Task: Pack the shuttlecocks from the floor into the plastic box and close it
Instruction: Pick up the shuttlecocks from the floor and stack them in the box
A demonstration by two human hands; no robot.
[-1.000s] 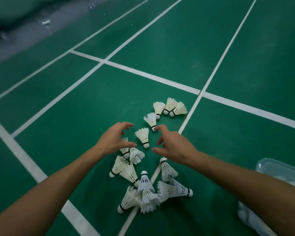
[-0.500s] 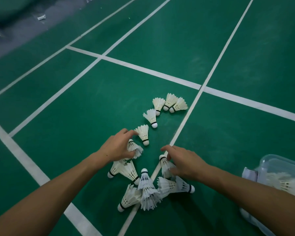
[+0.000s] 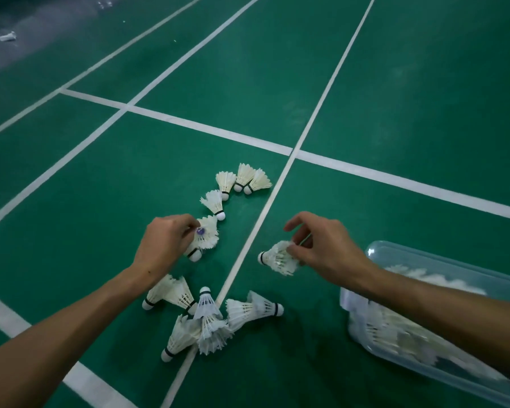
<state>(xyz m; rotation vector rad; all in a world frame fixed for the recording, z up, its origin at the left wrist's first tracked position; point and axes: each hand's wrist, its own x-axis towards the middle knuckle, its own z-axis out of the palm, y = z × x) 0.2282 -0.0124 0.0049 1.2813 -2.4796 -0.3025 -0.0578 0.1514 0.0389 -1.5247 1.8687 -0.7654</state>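
The left hand (image 3: pixel 167 242) is closed around white feathered shuttlecocks (image 3: pixel 205 237), at least two bunched together, one with a small purple sticker on its feathers and a white cork tip with a black band showing below the fingers. The right hand (image 3: pixel 324 245) pinches the feather skirt of one white feathered shuttlecock (image 3: pixel 277 258), cork pointing toward nine o'clock, lifted just off the floor.

At twelve o'clock from the left hand, four more shuttlecocks lie in a curved row (image 3: pixel 236 187): one just beside the held bunch, then three close together. At six o'clock from the left hand a loose pile (image 3: pixel 206 316) holds about six, overlapping, so the exact count cannot be told.

At four o'clock from the right hand sits the clear, round-cornered plastic box (image 3: pixel 401 254), open on top, already holding many white shuttlecocks, too jumbled to count.

All of it rests on a green sports-court floor (image 3: pixel 424 83) crossed by white painted lines (image 3: pixel 280 178). At eleven o'clock the green gives way to a grey strip (image 3: pixel 42 30) with a small white scrap (image 3: pixel 8 36) on it.
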